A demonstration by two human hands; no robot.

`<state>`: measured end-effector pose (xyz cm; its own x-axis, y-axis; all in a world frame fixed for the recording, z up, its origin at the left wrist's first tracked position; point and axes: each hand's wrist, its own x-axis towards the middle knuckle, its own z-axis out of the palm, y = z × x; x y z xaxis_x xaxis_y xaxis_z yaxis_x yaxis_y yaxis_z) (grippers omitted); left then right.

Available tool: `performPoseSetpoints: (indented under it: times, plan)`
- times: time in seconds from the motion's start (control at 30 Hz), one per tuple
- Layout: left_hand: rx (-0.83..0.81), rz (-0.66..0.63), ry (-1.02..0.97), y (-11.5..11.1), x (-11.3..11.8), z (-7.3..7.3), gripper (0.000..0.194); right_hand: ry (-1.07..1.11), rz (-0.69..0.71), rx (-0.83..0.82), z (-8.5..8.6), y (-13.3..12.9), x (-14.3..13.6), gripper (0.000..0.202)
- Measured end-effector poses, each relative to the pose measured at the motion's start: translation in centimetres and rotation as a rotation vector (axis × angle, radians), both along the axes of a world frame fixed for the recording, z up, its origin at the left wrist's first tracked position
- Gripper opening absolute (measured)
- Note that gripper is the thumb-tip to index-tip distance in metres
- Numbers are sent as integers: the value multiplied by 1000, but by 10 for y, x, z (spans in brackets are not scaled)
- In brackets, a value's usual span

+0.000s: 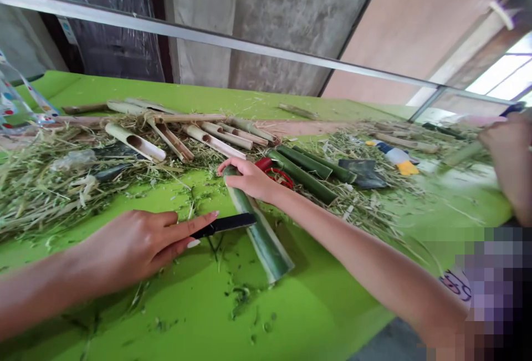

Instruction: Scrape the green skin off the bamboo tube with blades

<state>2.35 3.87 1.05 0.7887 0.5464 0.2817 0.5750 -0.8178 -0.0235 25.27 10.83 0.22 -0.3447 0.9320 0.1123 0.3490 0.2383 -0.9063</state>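
Note:
My left hand [141,239] grips a knife with a dark, flat blade [233,223], index finger stretched along its top and thumb below. The blade tip lies against a green bamboo piece [270,247], which slants across the green tabletop [199,316]. Its outer skin looks partly scraped, with pale strips. My right hand [251,181] is wrapped around the far end of this piece. Just behind that hand sit a red object [264,163] and some red cord [282,178].
Pale split bamboo pieces [216,142] lie in a row behind, dark green ones [305,175] to their right. Shavings [50,183] heap at both sides. A yellow-and-grey item [394,157] rests right. Another person's hand [509,145] is at the far right. A metal rail [249,45] crosses behind.

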Motion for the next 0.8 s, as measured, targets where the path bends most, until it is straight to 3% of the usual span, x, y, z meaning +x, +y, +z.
performPoseSetpoints:
  times: [0.13,0.3,0.37,0.53,0.8]
  plan:
    - [40,-78,82,-5,3,2,46,34,48,26,-3,-1,-3,18]
    - [61,-81,81,-15,8,9,46,409,-41,-170,-12,3,-11,8]
    - [113,-73,76,-17,11,11,46,496,-77,-168,-16,5,-14,4]
    - [140,-85,92,-14,13,13,44,232,-98,58,-19,5,-16,5]
    - [42,-54,87,-4,10,0,43,-72,197,288,-14,6,-3,16]
